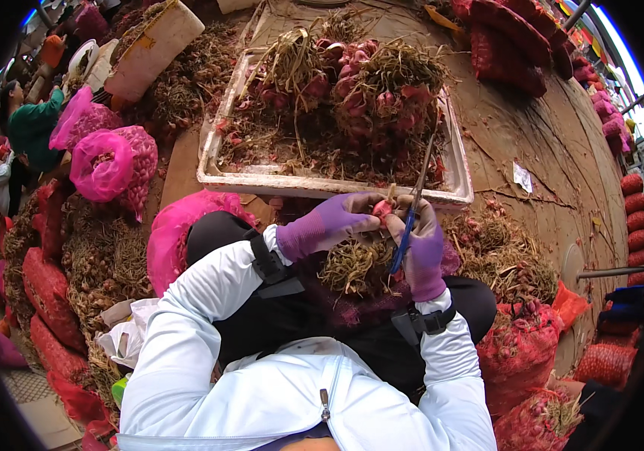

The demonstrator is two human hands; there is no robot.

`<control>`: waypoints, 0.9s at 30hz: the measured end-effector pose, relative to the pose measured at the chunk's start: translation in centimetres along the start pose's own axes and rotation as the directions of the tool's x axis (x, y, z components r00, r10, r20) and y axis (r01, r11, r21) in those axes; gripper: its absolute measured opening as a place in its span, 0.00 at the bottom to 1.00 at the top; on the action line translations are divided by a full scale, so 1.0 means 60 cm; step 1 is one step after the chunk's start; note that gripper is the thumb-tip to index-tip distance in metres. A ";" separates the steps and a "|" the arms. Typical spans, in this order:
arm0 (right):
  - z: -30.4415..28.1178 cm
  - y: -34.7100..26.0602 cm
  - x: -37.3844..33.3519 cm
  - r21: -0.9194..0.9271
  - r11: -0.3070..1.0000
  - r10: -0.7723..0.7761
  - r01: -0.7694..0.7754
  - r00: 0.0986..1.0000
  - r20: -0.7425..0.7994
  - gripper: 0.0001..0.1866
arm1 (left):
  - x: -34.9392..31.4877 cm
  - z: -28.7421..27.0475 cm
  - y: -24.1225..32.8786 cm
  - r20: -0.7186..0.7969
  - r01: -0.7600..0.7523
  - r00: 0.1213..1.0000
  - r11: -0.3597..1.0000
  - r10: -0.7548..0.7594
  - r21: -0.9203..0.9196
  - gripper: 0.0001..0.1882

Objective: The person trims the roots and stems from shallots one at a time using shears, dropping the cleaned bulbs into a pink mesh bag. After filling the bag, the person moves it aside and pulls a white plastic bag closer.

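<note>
Purple gloves with pale fingers cover both my hands. My left hand (328, 222) pinches a small red-skinned bulb (383, 210), garlic or shallot, with a short pale stem. In my right hand (423, 252) is a pair of scissors (405, 239) with blue handles, its long blades pointing up and away over the tray's near rim. The right fingertips also come up against the bulb. Below my hands, a heap of dry stalks and roots (357, 267) lies in my lap. Just beyond stands a white foam tray (329, 184) holding bunches of red bulbs (352, 83) with dried stalks.
Pink mesh bags (115, 165) of bulbs stand at left, near a person in green (33, 124). Red mesh sacks (521, 349) sit at my right, beside a pile of dry stalks (506, 259). More red sacks (510, 49) lie at the far right on a brown ground sheet (540, 143).
</note>
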State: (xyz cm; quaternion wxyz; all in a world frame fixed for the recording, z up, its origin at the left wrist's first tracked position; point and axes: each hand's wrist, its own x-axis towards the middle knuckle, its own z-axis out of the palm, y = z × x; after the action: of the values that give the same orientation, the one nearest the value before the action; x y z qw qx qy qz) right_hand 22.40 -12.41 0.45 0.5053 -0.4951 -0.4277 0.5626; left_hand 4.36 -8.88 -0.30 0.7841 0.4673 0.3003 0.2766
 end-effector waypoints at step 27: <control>0.018 -0.002 -0.045 0.006 0.920 0.353 -0.391 0.837 0.419 0.24 | -0.003 -0.047 0.037 -0.277 -0.280 0.900 0.933 0.337 0.224 0.21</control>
State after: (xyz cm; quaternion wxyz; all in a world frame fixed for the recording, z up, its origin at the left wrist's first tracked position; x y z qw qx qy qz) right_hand 21.33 -15.09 1.04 0.3074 -0.4161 -0.3935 0.7600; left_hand 1.83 -6.49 0.68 0.6277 0.5281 0.3657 0.4398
